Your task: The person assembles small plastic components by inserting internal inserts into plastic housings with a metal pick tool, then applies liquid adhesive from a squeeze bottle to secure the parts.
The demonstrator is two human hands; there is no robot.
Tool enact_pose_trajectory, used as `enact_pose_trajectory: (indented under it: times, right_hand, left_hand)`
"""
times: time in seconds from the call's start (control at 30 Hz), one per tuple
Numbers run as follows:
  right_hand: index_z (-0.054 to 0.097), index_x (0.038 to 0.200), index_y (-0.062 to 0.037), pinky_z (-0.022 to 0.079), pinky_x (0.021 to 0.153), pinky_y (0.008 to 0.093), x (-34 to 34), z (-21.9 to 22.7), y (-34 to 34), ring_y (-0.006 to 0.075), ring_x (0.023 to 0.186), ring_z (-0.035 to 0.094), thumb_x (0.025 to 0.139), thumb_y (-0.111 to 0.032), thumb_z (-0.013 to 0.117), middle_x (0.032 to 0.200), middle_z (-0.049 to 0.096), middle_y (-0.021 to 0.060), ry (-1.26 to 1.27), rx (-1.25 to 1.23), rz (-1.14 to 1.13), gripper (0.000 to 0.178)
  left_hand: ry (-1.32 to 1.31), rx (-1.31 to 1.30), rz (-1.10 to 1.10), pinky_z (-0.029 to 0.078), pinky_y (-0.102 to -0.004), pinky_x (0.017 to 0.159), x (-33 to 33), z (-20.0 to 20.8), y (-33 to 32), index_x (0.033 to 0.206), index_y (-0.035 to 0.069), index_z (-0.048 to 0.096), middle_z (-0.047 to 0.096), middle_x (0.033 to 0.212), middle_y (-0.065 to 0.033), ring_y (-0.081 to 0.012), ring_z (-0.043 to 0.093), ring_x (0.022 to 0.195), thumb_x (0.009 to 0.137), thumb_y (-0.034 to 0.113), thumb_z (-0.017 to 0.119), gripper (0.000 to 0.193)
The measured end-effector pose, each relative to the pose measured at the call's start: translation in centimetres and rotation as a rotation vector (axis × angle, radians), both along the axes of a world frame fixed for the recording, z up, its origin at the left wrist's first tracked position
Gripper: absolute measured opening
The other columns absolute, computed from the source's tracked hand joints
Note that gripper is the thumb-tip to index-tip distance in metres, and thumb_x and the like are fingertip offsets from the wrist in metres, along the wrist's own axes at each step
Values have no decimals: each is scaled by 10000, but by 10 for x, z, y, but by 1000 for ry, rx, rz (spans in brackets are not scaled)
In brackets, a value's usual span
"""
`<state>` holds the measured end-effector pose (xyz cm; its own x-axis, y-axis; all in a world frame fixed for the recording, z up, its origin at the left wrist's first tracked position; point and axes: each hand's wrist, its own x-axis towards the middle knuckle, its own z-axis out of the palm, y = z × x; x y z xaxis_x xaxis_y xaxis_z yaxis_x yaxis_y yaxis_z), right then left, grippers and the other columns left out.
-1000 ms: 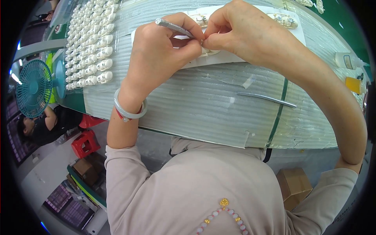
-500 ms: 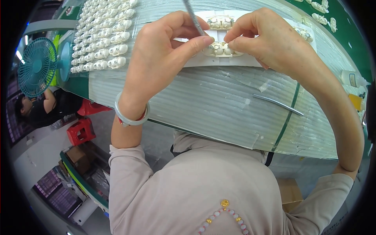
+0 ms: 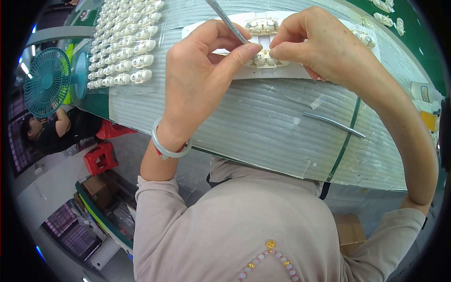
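Cream pieces (image 3: 126,50) line ten o'clock; at twelve, left hand (image 3: 197,70) clamps a rod (image 3: 226,21), right hand (image 3: 324,49), grip unclear, over a part (image 3: 266,61) I judge unfinished.

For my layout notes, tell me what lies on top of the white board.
On the white board show a far cream part, a near cream part and another cream part at right. The left hand and right hand hide whatever lies beneath them.

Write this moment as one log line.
left hand: holding ribbed metal rod | right hand: fingertips at cream part | cream part: on white board | second rod: on striped table cover
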<state>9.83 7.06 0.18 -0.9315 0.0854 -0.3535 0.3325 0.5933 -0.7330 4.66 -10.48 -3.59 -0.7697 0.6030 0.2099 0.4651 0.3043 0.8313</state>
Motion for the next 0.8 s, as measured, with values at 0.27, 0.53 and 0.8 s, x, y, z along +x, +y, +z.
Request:
enact_pose_trajectory:
  times: [0.27, 0.53, 0.8]
  right_hand:
    - [656, 743, 30, 444, 526, 275, -10, 3, 1, 144, 552, 545, 817, -135, 629, 603, 610, 103, -205, 14, 81, 183]
    - [638, 696, 16, 456, 552, 318, -10, 13, -5, 201, 551, 559, 796, -178, 669, 593, 603, 145, -135, 33, 78, 221]
    - [635, 665, 15, 476, 597, 340, -11, 12, -4, 245, 586, 588, 776, -181, 687, 624, 614, 185, -146, 20, 51, 231]
  left_hand:
    - [76, -29, 61, 531, -227, 589, 10, -2, 2, 901, -19, 631, 665, 762, -79, -130, 670, 734, 773, 92, 710, 187]
    - [-42, -11, 132, 481, -197, 638, 16, 0, 2, 885, -22, 623, 658, 783, -43, -89, 618, 744, 761, 20, 706, 155]
    - [120, -64, 155, 502, -203, 560, 18, -4, 6, 839, 29, 598, 669, 717, -50, -144, 685, 680, 726, 28, 666, 131]
